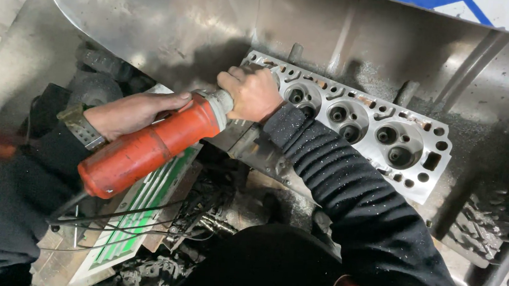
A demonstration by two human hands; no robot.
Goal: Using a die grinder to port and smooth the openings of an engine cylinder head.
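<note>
Both hands are wrapped on the orange power grinder (154, 144): left hand (133, 112) gripping the body, right hand (252, 93) clamped around the front neck, pressing it onto the aluminium cylinder head (382, 132), which runs off toward 3 o'clock against a dusty sheet-metal guard (173, 21). Its black cord (115, 217) trails toward 7 o'clock.

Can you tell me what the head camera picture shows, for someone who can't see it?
Both hands grip an orange power tool, left hand on its body, right hand near its tip, pressed against a metal engine cylinder head on a grimy metal bench.
</note>
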